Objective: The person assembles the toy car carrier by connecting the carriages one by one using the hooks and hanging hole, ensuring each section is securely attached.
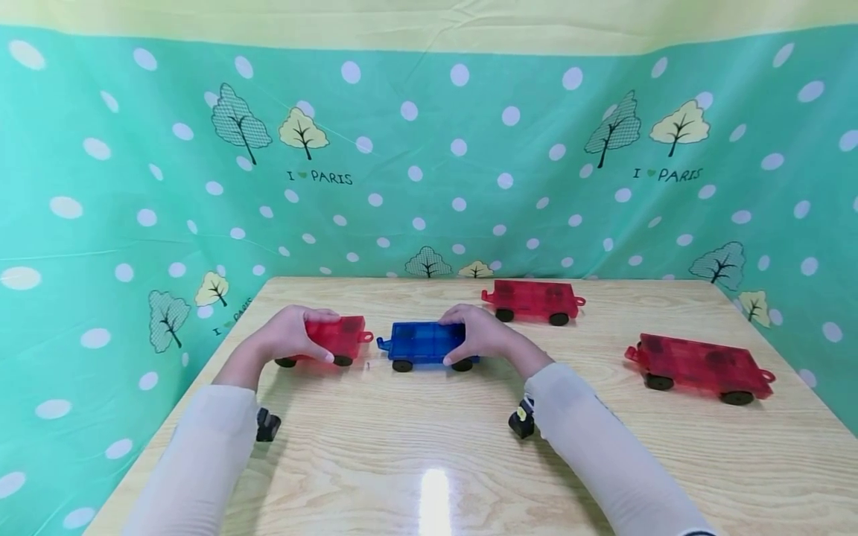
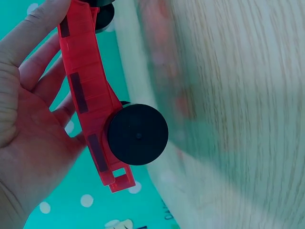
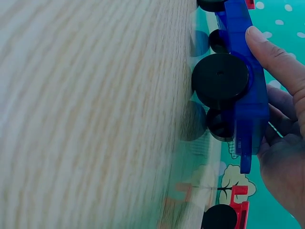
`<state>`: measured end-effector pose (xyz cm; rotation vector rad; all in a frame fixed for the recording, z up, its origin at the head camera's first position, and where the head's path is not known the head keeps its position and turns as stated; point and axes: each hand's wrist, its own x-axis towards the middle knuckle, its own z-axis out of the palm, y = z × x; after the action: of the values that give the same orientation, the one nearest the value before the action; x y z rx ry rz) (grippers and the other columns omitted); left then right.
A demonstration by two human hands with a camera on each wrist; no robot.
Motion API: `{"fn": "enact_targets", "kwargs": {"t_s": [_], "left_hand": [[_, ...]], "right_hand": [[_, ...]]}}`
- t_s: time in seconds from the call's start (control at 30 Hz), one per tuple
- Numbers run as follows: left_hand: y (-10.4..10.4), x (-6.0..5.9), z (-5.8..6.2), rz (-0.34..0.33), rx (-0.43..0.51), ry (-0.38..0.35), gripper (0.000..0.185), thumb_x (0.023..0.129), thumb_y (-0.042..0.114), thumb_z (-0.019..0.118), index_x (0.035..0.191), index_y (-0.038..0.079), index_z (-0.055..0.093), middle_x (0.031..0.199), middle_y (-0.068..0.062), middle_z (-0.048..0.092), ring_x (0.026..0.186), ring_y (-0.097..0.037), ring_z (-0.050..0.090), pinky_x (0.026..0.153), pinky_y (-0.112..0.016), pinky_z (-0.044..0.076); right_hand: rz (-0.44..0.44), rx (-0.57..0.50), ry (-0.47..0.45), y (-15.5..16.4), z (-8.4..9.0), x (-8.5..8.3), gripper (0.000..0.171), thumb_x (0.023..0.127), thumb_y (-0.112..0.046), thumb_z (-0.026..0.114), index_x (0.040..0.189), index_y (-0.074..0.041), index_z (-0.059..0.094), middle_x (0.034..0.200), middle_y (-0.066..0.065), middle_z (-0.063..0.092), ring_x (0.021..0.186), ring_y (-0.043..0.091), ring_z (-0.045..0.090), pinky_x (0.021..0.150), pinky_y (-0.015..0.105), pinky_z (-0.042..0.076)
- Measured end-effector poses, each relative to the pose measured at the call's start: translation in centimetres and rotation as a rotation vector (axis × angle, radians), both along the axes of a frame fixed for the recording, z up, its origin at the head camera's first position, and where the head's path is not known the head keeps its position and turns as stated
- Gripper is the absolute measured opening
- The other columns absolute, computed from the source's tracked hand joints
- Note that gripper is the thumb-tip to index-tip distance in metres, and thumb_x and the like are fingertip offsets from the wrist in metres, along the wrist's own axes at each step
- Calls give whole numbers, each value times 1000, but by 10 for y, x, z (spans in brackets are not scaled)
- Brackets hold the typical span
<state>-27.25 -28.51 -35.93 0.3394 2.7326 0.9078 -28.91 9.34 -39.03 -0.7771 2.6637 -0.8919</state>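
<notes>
My left hand grips a see-through red toy train car from above, thumb on the near side and fingers over the far side. The left wrist view shows this red car from its side, with its black wheels and an end loop. To the right, my right hand holds a blue toy train car near its right end. Its thumb presses the blue side in the right wrist view. A small gap separates the red car's loop from the blue car's hook.
Another red train car stands at the back of the wooden table, behind the right hand. A further red car sits at the right, slightly angled. A green dotted curtain encloses the back and sides.
</notes>
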Motion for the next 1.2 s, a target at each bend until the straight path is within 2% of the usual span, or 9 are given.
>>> {"fn": "enact_targets", "kwargs": {"t_s": [0.23, 0.47, 0.87, 1.2], "left_hand": [[5, 1, 1, -9, -10, 14, 81, 79, 21, 96, 151, 8, 61, 157, -22, 55, 133, -47, 54, 92, -44, 63], [12, 2, 4, -48, -31, 48, 78, 79, 22, 96, 148, 5, 63, 153, -23, 60, 129, -46, 58, 91, -44, 63], [21, 0, 3, -40, -50, 51, 78, 78, 20, 96, 147, 6, 64, 151, -21, 61, 131, -46, 56, 90, -44, 64], [25, -5, 0, -76, -64, 48, 77, 76, 21, 97, 145, 5, 66, 151, -20, 62, 129, -44, 58, 92, -45, 64]], "right_hand": [[1, 9, 5, -1, 1, 1, 73, 82, -27, 95, 145, -4, 65, 154, 15, 59, 147, 37, 50, 124, 52, 42], [7, 16, 13, 0, 1, 1, 73, 82, -27, 95, 145, -4, 65, 154, 15, 58, 147, 38, 50, 124, 52, 42], [0, 10, -1, 4, -2, 2, 73, 83, -27, 94, 145, -5, 65, 154, 15, 58, 147, 37, 50, 122, 53, 44], [6, 4, 2, 3, -1, 2, 72, 83, -26, 94, 145, -4, 65, 154, 16, 58, 147, 37, 51, 123, 52, 44]]}}
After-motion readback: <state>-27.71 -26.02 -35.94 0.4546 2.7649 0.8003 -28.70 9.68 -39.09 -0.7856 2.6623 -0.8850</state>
